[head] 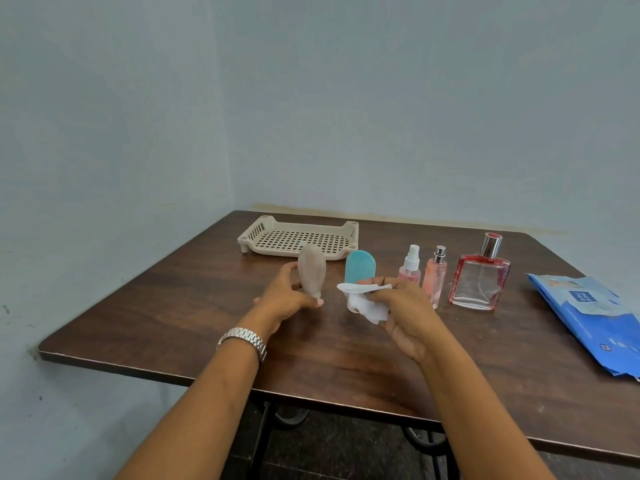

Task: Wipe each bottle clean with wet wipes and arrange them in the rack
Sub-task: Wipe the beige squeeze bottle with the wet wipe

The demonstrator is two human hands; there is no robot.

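- A person at a dark wooden table holds a beige bottle in the left hand, cap end down, and a crumpled white wet wipe in the right hand.
- The left-hand fingers curl round the bottle's lower end. The right thumb and fingers pinch the wipe, which sits just beside the bottle but apart from it.
- The step in hand appears to be wiping this first bottle. It would go best with the wipe wrapped round the body and drawn from rounded top to cap, while the left hand turns the bottle so that no side is missed.
- A low hold leaves most of the surface free, though the gripped end would need a change of hold to be cleaned.
- Both forearms reach forward over the near table edge, wrists roughly level, with a metal watch on the left.
- A teal bottle, a white-capped spray bottle, a slim pink bottle and a red perfume bottle stand in a row to the right.
- The cream rack at the far edge holds no bottles, and a blue wipes pack lies at far right.
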